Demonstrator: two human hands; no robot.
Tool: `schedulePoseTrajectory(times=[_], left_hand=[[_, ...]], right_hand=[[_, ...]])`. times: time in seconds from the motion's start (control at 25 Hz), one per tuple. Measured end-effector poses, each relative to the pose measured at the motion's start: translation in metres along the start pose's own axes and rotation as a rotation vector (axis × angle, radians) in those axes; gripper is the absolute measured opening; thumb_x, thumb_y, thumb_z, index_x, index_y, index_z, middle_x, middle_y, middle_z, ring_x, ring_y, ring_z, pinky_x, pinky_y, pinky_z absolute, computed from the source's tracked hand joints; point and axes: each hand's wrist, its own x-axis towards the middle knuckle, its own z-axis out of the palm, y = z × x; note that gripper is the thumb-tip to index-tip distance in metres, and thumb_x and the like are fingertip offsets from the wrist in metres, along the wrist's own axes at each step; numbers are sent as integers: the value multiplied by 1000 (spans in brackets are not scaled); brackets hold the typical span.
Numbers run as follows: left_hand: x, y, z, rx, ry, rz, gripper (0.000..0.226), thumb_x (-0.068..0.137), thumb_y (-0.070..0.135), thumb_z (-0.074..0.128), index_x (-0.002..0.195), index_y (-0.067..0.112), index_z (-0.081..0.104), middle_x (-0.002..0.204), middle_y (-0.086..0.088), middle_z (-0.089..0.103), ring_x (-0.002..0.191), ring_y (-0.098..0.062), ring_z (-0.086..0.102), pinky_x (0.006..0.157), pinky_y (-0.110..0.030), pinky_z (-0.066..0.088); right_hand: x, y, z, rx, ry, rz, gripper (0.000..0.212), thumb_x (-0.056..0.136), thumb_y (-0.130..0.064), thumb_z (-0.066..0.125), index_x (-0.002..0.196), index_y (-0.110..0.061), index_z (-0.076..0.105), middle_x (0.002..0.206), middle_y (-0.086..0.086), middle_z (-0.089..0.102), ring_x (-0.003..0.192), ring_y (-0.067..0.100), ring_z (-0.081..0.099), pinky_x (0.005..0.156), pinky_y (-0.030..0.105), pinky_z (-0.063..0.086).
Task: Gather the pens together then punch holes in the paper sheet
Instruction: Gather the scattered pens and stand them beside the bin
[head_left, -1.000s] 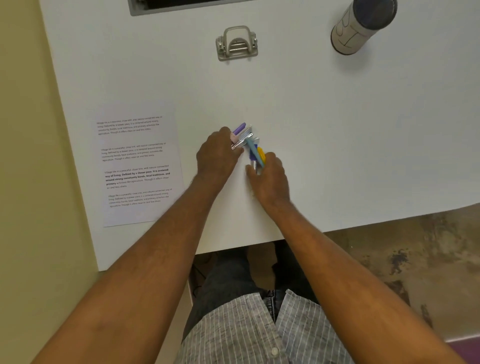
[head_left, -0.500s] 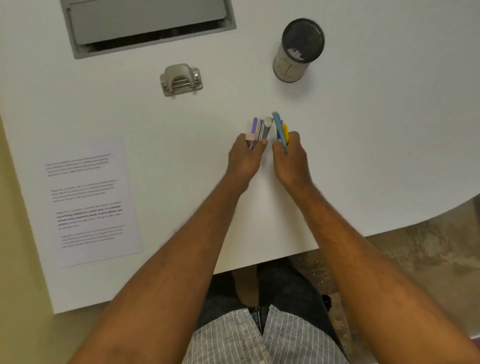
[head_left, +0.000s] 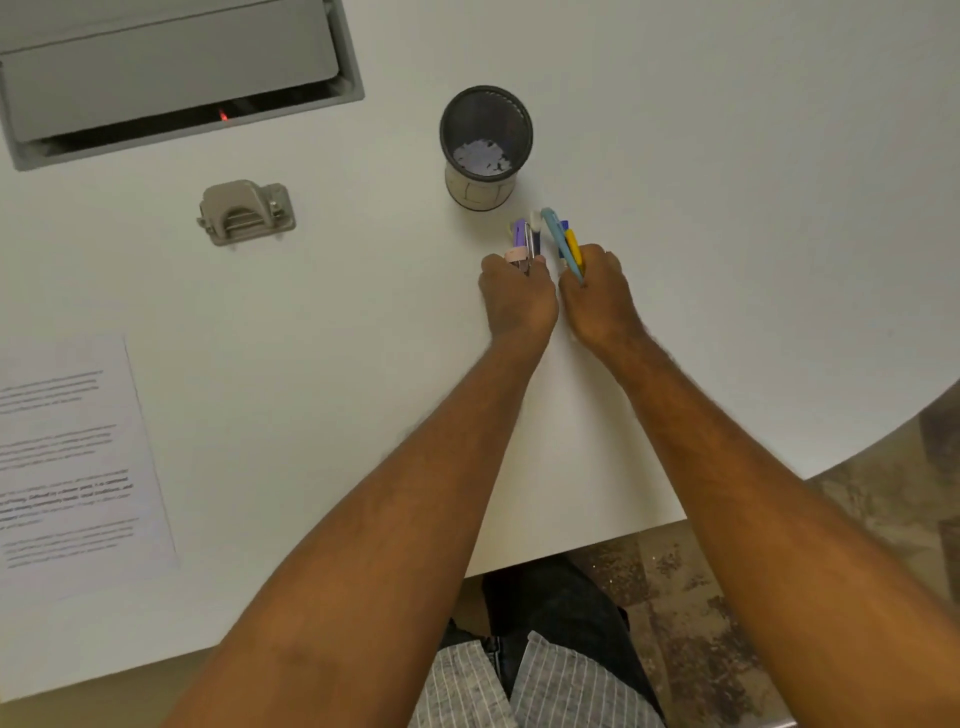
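Both hands hold pens side by side over the white table (head_left: 727, 260). My left hand (head_left: 517, 299) grips a bunch with a purple pen (head_left: 519, 236), a silver one and a pink-banded one, tips pointing away from me. My right hand (head_left: 597, 296) grips a light blue pen (head_left: 557, 236), a yellow pen (head_left: 573, 244) and a dark blue one. The pens' lower ends are hidden in my fists. A mesh pen cup (head_left: 485, 148) stands just beyond the pens. The metal hole punch (head_left: 247, 212) sits at the left. The printed paper sheet (head_left: 72, 462) lies near the left edge.
A grey cable hatch (head_left: 171, 78) is set into the table at the top left, with a small red light inside. The table's front edge curves away at the right, with speckled floor (head_left: 691, 597) below. The cup holds white paper bits at its bottom.
Both hands lifted the pens and carried them forward to just in front of the pen cup. The pens went from lying crossed to pointing away from me. My head view shifted right.
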Motion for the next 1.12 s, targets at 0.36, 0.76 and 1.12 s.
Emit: schedulePoseTrajectory(times=[0.36, 0.76, 1.12], left_hand=[[-1, 3, 11, 185, 27, -26, 44, 102, 33, 59, 136, 7, 45, 132, -12, 51, 116, -28, 60, 94, -43, 57], [1, -1, 13, 412, 50, -41, 59, 99, 40, 64, 143, 10, 37, 145, -11, 43, 132, -26, 47, 102, -36, 46], [3, -13, -2, 390, -8, 127, 46, 96, 30, 72, 128, 7, 49, 122, -9, 58, 104, -19, 59, 77, -22, 45]], right_hand=[[-4, 7, 0, 34, 46, -61, 38, 104, -37, 64, 128, -8, 58, 120, 15, 58, 94, 18, 57, 77, 31, 52], [-13, 14, 0, -54, 108, -57, 57, 101, -39, 68, 149, -14, 49, 136, 13, 56, 120, 25, 61, 98, 40, 59], [-15, 17, 3, -114, 108, -66, 54, 102, -39, 64, 149, -14, 51, 136, 15, 55, 123, 25, 59, 98, 38, 58]])
